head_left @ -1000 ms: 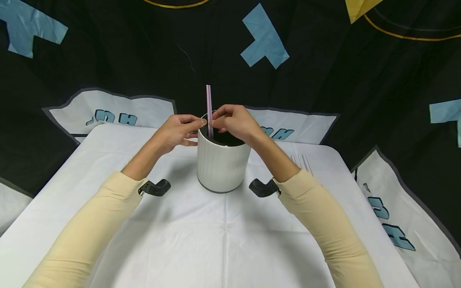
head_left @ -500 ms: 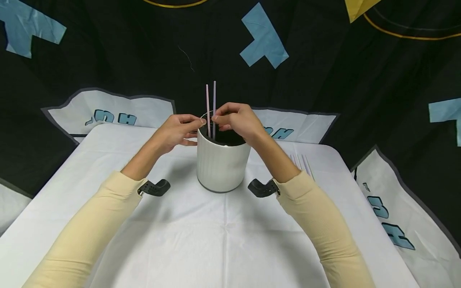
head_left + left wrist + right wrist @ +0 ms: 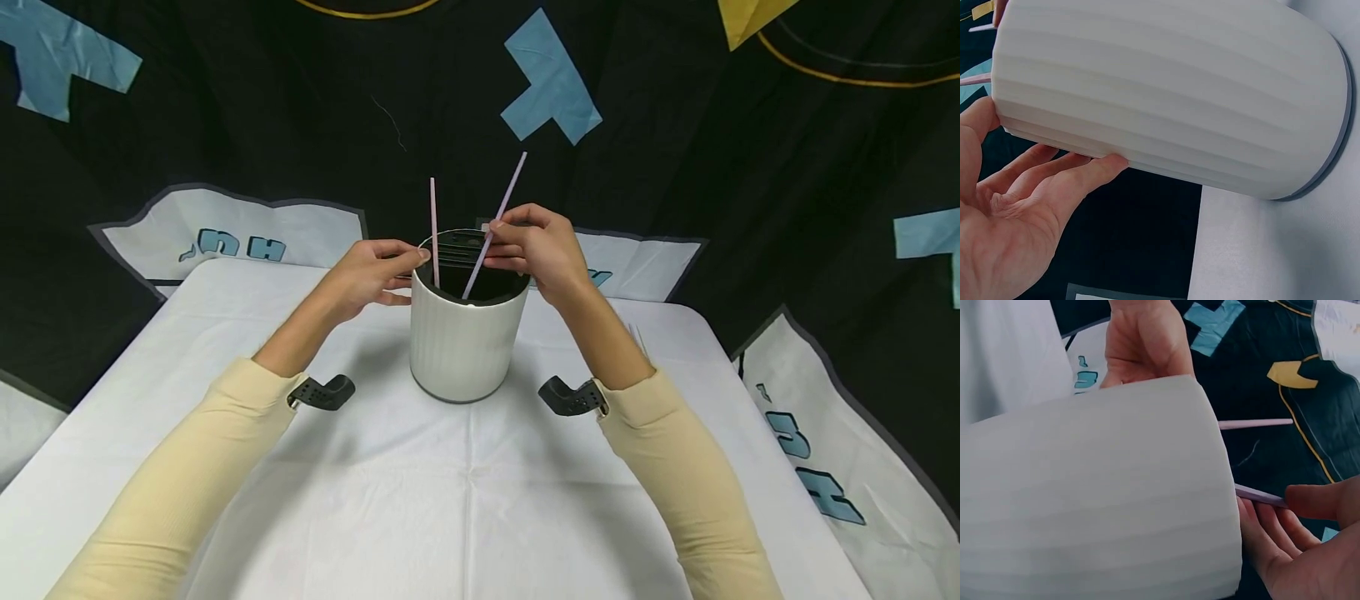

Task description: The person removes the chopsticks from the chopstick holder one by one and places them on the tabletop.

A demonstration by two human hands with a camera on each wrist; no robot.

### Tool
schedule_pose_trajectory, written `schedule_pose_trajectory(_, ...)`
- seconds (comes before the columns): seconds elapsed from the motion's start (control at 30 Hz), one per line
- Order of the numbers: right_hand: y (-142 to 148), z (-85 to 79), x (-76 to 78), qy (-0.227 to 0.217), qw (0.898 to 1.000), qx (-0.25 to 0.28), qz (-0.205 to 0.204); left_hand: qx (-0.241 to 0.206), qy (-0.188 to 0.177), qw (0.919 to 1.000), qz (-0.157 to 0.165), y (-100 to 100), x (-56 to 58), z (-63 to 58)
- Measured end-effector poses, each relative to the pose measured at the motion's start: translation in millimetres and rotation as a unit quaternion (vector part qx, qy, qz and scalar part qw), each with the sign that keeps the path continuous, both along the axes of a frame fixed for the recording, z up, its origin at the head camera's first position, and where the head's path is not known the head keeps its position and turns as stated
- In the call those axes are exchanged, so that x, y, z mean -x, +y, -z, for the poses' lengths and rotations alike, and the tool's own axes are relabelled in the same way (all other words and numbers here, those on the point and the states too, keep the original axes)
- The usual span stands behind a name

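A white ribbed utensil holder [image 3: 467,350] with a black inside and slots along its back stands upright on the table. My left hand [image 3: 372,275] holds its left side, the thumb at the rim and the other fingers along the outer wall. Over the right side of the rim, my right hand [image 3: 540,250] pinches a thin purple stick [image 3: 512,185] between thumb and fingers. That stick leans right, its lower end in the opening. A pink stick [image 3: 433,208] stands nearly upright inside at the left. The right wrist view shows both the pink stick [image 3: 1257,424] and the purple stick [image 3: 1259,495].
On the white table [image 3: 420,508], several thin sticks [image 3: 637,337] lie at the right, mostly hidden behind the right forearm. A black cloth [image 3: 300,108] with blue and yellow patches hangs behind the table.
The right hand has moved right with the purple stick, which has parted from the pink one and now tilts right. The left hand and the holder have stayed put.
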State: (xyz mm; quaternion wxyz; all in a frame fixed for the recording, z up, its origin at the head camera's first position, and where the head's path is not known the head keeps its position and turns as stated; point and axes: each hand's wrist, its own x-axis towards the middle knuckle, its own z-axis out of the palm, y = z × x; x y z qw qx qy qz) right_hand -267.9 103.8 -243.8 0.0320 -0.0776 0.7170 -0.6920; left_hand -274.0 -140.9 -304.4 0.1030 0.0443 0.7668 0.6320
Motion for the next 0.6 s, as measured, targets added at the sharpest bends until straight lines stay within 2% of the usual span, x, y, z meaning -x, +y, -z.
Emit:
schedule_pose_trajectory(0.37,25,-7.5,0.6,-0.002,0.995,0.08,0.053,0.008,0.004,1.0,0.0,1,-2.0,-1.7)
schedule_pose_trajectory(0.6,48,-15.2,1.4,-0.014,0.986,0.146,0.076,0.008,0.0,1.0,-0.003,2,-1.6,-0.8)
